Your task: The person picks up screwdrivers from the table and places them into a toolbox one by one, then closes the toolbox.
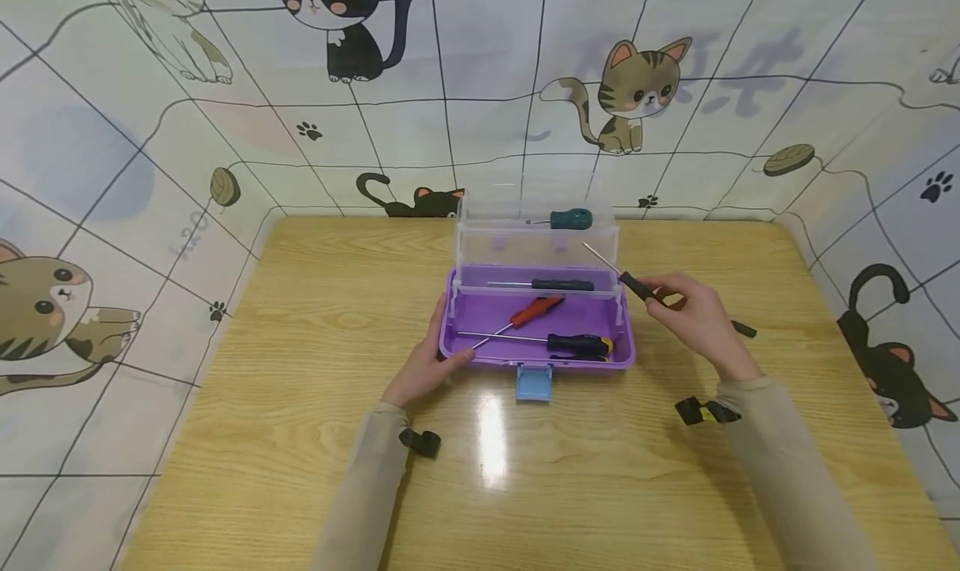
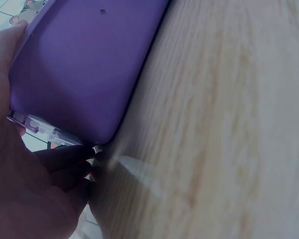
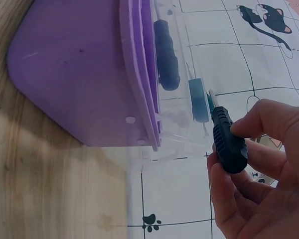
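Note:
A purple toolbox point(image 1: 480, 311) stands on the table, its clear lid raised at the back. My left hand point(image 1: 422, 373) holds its left end, thumb at the front and fingers round the far side; the left wrist view shows the hand point(image 2: 35, 184) against the purple end wall. My right hand point(image 1: 690, 317) pinches a screwdriver point(image 1: 636, 286) by its dark handle above the box's right end, shaft pointing up and left. Inside the box lie a red-handled screwdriver point(image 1: 536, 312) and a black-and-yellow one point(image 1: 577, 344). Another black-handled screwdriver point(image 1: 562, 285) lies farther back.
A green-handled screwdriver point(image 1: 572, 219) lies in the clear lid point(image 1: 480, 250). The blue latch point(image 1: 534, 383) hangs open at the front. A dark rod-like thing point(image 1: 744, 329) on the table shows past my right wrist. A cat-patterned wall covering point(image 1: 487, 129) stands behind the wooden table point(image 1: 337, 304).

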Motion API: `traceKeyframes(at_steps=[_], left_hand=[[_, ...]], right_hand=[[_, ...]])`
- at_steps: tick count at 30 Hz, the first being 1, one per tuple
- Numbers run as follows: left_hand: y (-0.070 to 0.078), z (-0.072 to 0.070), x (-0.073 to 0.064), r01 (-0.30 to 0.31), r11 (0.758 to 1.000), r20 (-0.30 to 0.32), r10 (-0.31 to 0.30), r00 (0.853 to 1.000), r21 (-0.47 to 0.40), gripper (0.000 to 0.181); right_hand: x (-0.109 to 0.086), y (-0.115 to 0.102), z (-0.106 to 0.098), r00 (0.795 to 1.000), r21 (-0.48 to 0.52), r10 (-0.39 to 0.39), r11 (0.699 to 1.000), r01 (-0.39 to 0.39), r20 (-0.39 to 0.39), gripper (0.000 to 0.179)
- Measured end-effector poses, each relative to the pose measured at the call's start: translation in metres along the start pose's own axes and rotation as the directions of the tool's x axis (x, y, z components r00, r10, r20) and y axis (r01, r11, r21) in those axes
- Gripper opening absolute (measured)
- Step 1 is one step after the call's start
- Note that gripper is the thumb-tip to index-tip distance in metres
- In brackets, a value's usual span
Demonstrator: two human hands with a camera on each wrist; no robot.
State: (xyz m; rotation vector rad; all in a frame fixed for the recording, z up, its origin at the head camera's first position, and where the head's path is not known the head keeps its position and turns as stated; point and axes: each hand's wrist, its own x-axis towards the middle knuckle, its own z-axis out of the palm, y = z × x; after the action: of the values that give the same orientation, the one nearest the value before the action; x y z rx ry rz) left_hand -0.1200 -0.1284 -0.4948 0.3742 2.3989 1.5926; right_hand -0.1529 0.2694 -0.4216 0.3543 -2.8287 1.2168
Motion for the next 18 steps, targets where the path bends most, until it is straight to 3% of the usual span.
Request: traceKeyframes(at_steps=[5,18], left_hand=[[0.021,-0.004,-0.005,0.022,1.0,0.03,-0.022,0.999,-0.003,0.096],[0.021,-0.004,-0.006,0.015,1.0,0.018,-0.015,1.0,-0.008,0.096]], right_hand=[[0.01,-0.004,0.002,0.999,0.006,-0.004,1.0,0.004,0.035,0.029],[0.038,-0.018,0.012,0.984,0.058,-0.096,0.994,0.088,0.147,0.029]])
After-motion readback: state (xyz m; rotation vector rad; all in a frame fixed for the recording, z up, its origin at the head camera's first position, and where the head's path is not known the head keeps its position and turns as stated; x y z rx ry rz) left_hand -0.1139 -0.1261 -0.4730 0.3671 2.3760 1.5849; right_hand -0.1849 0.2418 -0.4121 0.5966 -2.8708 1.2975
